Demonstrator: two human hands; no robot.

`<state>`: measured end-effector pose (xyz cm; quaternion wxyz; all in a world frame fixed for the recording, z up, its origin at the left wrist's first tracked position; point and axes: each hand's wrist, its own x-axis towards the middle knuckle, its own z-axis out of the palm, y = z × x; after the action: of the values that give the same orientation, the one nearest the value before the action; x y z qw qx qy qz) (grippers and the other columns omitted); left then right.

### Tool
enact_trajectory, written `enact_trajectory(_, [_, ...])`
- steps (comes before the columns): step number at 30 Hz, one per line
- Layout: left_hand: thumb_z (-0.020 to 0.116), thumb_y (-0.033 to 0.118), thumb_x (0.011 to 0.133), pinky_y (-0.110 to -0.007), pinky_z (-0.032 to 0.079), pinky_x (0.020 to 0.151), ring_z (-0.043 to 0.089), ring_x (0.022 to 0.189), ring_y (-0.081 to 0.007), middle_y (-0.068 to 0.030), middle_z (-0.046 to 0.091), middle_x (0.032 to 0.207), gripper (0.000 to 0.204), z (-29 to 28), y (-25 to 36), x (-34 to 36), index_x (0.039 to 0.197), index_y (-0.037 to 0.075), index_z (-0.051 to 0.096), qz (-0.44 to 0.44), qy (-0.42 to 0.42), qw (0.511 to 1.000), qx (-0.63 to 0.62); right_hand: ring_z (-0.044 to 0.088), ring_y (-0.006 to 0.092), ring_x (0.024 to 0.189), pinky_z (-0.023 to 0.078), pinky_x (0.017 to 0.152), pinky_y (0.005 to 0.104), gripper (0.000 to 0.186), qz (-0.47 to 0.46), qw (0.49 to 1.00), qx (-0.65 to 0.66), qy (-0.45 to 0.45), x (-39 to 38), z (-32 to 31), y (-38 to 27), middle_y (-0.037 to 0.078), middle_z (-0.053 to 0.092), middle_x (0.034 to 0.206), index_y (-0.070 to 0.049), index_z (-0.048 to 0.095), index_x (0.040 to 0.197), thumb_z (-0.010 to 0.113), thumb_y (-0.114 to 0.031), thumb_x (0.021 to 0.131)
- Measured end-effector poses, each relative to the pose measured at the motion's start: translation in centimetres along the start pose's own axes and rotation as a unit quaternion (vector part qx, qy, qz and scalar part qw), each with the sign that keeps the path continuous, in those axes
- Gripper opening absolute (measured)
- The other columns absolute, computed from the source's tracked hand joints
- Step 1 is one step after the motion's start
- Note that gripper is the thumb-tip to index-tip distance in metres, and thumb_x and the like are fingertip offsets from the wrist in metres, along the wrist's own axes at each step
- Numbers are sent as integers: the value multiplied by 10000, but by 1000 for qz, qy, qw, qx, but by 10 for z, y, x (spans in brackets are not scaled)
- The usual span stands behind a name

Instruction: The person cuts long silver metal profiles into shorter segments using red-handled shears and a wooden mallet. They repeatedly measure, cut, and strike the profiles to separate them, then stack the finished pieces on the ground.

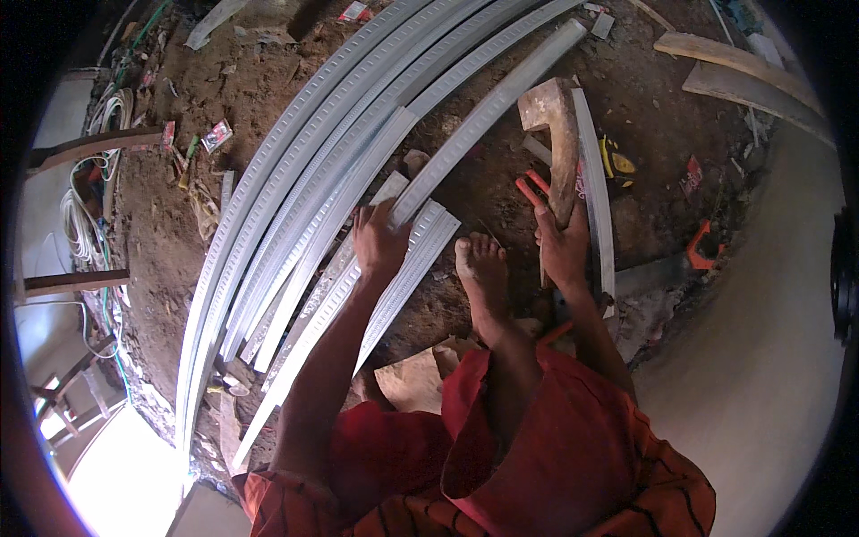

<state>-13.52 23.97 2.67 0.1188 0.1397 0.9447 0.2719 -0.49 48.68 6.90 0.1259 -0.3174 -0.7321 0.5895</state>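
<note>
My left hand (380,240) is closed around a long silvery metal channel (488,125), which runs slantwise from the far right down past my left forearm. In my right hand (564,252) is a worn hatchet-shaped tool (563,148). Its handle is wrapped by my fingers and its broad head points away and to the left. Beside that hand, red-orange plier-like handles (534,185) show, their other end hidden. A narrow pale metal strip (594,179) lies just right of the tool. Shorter ribbed metal profiles (416,259) lie under and beside my left hand.
Several long metal profiles (295,148) fan across the dirt floor (242,98) on the left. An orange-handled saw (704,246) and a yellow-and-black object (617,161) lie right. Planks (743,58) are far right; coiled cable (79,215) is at left. My bare foot (483,273) is between my hands.
</note>
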Motion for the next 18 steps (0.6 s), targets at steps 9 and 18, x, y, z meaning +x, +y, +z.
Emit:
enact_trajectory(9, [781,229,655,-429,410,870,544,951,-337,-147,580,992,464,26,14,52,1005,73,518,60,-39,997,-25,464,70,570,408,496,228,473,32,997,61,39,0,-7,-4,21,503,800,-17,418,1223,619,-278,884])
enact_trajectory(18, [747,259,674,-483,392,947,494,1086,-401,-206,568,1096,610,36,10,58,1211,79,519,47,-96,994,-24,472,80,605,410,515,237,410,50,995,74,41,0,-6,9,21,490,804,-18,434,1179,580,-278,898])
